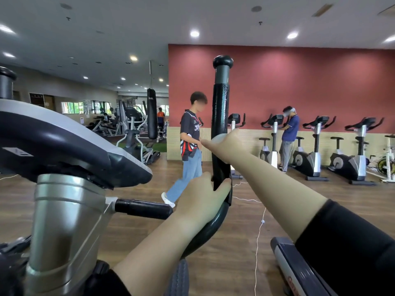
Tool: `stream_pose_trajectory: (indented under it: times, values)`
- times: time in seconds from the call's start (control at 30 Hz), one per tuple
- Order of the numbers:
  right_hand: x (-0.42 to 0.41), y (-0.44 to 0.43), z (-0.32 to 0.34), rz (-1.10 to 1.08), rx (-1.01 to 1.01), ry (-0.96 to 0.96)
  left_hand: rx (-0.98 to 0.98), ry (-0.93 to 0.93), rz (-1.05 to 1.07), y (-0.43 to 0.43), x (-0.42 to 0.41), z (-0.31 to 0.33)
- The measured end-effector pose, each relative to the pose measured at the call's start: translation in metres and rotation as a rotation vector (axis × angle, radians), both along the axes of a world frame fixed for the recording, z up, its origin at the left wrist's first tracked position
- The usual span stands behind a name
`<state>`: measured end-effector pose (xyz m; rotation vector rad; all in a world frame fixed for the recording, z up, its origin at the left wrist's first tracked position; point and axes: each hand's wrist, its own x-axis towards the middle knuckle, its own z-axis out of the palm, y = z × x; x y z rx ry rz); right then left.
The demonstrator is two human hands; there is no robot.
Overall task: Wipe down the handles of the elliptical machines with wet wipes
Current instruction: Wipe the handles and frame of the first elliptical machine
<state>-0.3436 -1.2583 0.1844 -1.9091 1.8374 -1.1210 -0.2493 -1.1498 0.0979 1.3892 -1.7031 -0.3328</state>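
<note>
Black textured tubular handle [220,112] gripped low by left hand [201,195]. Pale wipe [218,138] held against it by right hand [227,145].

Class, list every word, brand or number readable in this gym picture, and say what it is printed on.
"JO", rest hidden: dark jersey
Red letters, cut off, unreadable: neighbouring machine's frame
White print, too small: punching bag
Label, blurred: elliptical console
</note>
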Motion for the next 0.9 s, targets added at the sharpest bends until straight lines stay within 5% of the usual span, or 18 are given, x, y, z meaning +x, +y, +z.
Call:
stream_pose_trajectory:
  times: [0.1, 0.33, 0.7, 0.9]
  values:
    - [0.000, -0.012, -0.006, 0.048, -0.004, -0.225, -0.024, -0.030, 0.013, -0.003, 0.000, 0.003]
    - [0.004, -0.036, 0.021, 0.103, -0.345, -0.283, -0.060, -0.068, 0.031, -0.016, -0.002, 0.015]
    - [0.014, -0.026, 0.127, -0.016, -0.522, -0.057, -0.150, -0.249, 0.122, -0.045, -0.013, 0.047]
    - [0.026, -0.025, 0.107, -0.033, -0.589, -0.346, -0.099, -0.271, 0.155, -0.044, -0.018, 0.045]
